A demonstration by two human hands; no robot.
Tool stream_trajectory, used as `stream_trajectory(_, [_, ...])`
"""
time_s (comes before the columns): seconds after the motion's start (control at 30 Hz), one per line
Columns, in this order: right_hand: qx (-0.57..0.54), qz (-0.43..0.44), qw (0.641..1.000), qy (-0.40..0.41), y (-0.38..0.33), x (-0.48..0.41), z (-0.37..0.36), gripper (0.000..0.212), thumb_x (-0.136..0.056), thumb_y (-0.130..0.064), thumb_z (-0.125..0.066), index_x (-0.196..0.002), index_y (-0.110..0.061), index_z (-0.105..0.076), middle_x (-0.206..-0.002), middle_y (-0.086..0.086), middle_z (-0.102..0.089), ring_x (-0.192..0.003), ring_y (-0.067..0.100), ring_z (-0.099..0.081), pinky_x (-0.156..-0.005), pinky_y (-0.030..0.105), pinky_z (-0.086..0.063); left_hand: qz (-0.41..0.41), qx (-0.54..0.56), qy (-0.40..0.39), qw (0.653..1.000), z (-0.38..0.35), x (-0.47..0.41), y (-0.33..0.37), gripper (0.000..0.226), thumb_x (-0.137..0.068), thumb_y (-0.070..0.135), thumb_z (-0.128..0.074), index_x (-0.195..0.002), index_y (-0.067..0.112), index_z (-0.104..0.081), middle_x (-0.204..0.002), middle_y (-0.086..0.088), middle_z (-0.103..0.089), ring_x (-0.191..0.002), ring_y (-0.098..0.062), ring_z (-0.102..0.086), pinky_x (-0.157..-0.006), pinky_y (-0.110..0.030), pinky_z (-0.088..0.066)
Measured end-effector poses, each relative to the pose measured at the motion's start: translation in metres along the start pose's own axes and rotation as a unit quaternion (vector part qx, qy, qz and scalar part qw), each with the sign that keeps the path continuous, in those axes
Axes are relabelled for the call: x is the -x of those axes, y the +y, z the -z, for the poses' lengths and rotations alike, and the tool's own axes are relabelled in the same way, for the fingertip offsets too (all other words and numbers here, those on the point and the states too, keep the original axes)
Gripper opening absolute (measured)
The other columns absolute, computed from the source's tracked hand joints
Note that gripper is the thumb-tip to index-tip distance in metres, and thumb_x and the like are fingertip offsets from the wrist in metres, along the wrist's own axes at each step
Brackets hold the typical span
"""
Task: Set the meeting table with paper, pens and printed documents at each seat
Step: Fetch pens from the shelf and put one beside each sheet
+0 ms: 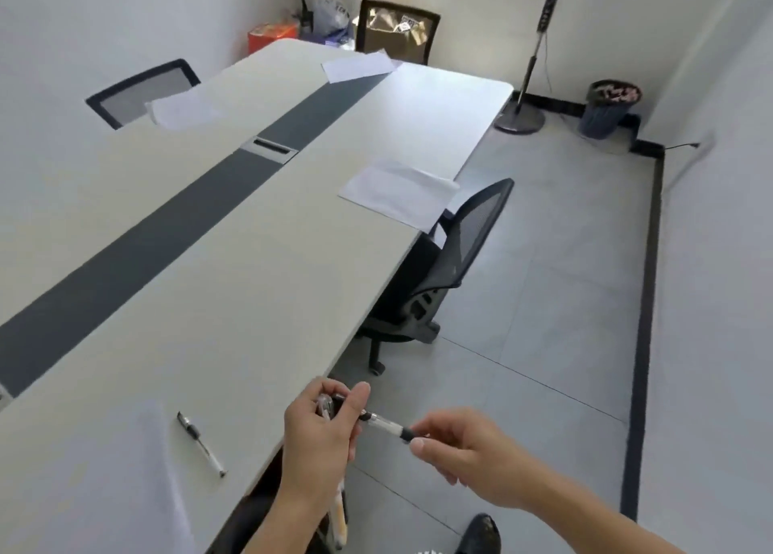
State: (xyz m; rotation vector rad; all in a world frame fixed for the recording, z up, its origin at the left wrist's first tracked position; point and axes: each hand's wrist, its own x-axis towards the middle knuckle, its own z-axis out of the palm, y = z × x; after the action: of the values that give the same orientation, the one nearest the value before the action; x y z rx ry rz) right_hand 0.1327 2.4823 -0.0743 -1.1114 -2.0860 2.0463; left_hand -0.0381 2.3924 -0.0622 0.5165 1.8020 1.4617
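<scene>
- Pulling looks like the move at 6 o'clock: the right hand (460, 449) pinches one pen (385, 424) by its dark end, thumb against fingertip, set to slide it out toward 3 o'clock
- The left hand (318, 428) is curled round the spare pens (339, 516), gripping the bundle just off the edge of the table (209, 260), so one can come free without the rest spilling
- A laid pen (200, 442) rests on the tabletop at 7 o'clock, just beside the near sheet (125, 470); that seat looks served
- Paper (397, 193) waits at 1 o'clock in front of the mesh chair (460, 239), with a far sheet (357, 66) at 12 and a left sheet (184, 110) at 10
- No pen shows beside any of those three
- My read: pens are the step in hand, and the 1 o'clock seat is the likely next stop, hence one pen singled out and held clear of the bunch
</scene>
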Motion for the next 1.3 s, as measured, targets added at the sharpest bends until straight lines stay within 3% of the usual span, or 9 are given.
stream_trajectory(0.07, [0.016, -0.002, 0.999, 0.029, 0.02, 0.014, 0.037, 0.026, -0.091, -0.036, -0.057, -0.095, -0.013, -0.069, -0.062, -0.006, -0.044, -0.058, 0.013, -0.039, -0.056, 0.028, -0.034, 0.001, -0.019, -0.037, 0.999, -0.047, -0.001, 0.003, 0.028, -0.08, 0.027, -0.072, -0.078, 0.005, -0.055, -0.05, -0.012, -0.049, -0.037, -0.015, -0.038, -0.034, -0.021, -0.031])
stream_trajectory(0.17, [-0.001, -0.02, 0.997, 0.08, 0.047, 0.035, 0.087, 0.031, -0.09, -0.04, -0.053, -0.09, -0.012, -0.068, -0.057, -0.012, -0.039, -0.057, 0.013, -0.035, -0.053, 0.027, -0.03, 0.002, -0.04, -0.077, 0.996, -0.103, -0.004, 0.011, 0.019, -0.084, 0.026, -0.069, -0.086, 0.009, -0.062, -0.052, -0.01, -0.048, -0.039, -0.014, -0.038, -0.035, -0.022, -0.033])
stream_trajectory(0.3, [-0.054, -0.055, 0.986, 0.148, 0.073, 0.048, 0.14, 0.027, -0.099, -0.02, -0.05, -0.078, -0.016, -0.066, -0.051, -0.012, -0.039, -0.049, 0.006, -0.036, -0.047, 0.016, -0.031, 0.005, -0.059, -0.1, 0.993, -0.151, -0.025, 0.025, 0.015, -0.086, 0.026, -0.067, -0.088, 0.011, -0.064, -0.052, -0.007, -0.045, -0.039, -0.015, -0.038, -0.035, -0.023, -0.033])
stream_trajectory(0.37, [-0.074, -0.071, 0.978, 0.181, 0.084, 0.046, 0.162, 0.031, -0.1, -0.017, -0.049, -0.074, -0.018, -0.065, -0.048, -0.011, -0.039, -0.047, 0.006, -0.036, -0.046, 0.018, -0.032, 0.008, -0.072, -0.106, 0.992, -0.17, -0.043, 0.03, 0.014, -0.087, 0.024, -0.066, -0.087, 0.009, -0.064, -0.049, -0.005, -0.044, -0.038, -0.015, -0.038, -0.034, -0.022, -0.032])
stream_trajectory(0.47, [-0.098, -0.088, 0.963, 0.234, 0.097, 0.034, 0.194, 0.035, -0.099, -0.019, -0.051, -0.067, -0.019, -0.065, -0.045, -0.01, -0.036, -0.045, 0.011, -0.031, -0.047, 0.025, -0.027, 0.01, -0.079, -0.114, 0.99, -0.196, -0.074, 0.035, 0.013, -0.089, 0.019, -0.063, -0.087, 0.007, -0.063, -0.047, -0.005, -0.044, -0.038, -0.018, -0.038, -0.034, -0.022, -0.031])
stream_trajectory(0.77, [-0.105, -0.114, 0.929, 0.335, 0.082, -0.051, 0.334, 0.041, -0.098, -0.03, -0.054, -0.06, -0.014, -0.059, -0.044, -0.006, -0.032, -0.042, 0.014, -0.027, -0.045, 0.024, -0.024, 0.025, -0.044, -0.109, 0.993, -0.276, -0.21, 0.065, 0.011, -0.092, 0.013, -0.06, -0.089, 0.002, -0.062, -0.046, -0.004, -0.042, -0.036, -0.018, -0.036, -0.036, -0.021, -0.029])
stream_trajectory(1.07, [-0.11, -0.085, 0.934, 0.329, 0.029, -0.148, 0.452, 0.038, -0.097, -0.027, -0.054, -0.064, -0.01, -0.06, -0.046, -0.001, -0.03, -0.044, 0.016, -0.025, -0.044, 0.026, -0.02, 0.008, -0.044, -0.091, 0.995, -0.34, -0.327, 0.132, 0.01, -0.092, 0.014, -0.059, -0.088, 0.005, -0.062, -0.046, -0.004, -0.042, -0.034, -0.016, -0.035, -0.034, -0.02, -0.03])
stream_trajectory(1.3, [-0.062, -0.104, 0.962, 0.246, 0.033, -0.233, 0.559, 0.038, -0.097, -0.025, -0.055, -0.065, -0.006, -0.061, -0.044, -0.005, -0.03, -0.041, 0.012, -0.025, -0.043, 0.023, -0.02, 0.044, -0.032, 0.026, 0.998, -0.386, -0.394, 0.142, 0.01, -0.093, 0.014, -0.058, -0.089, 0.006, -0.063, -0.045, -0.003, -0.043, -0.038, -0.017, -0.037, -0.036, -0.022, -0.033])
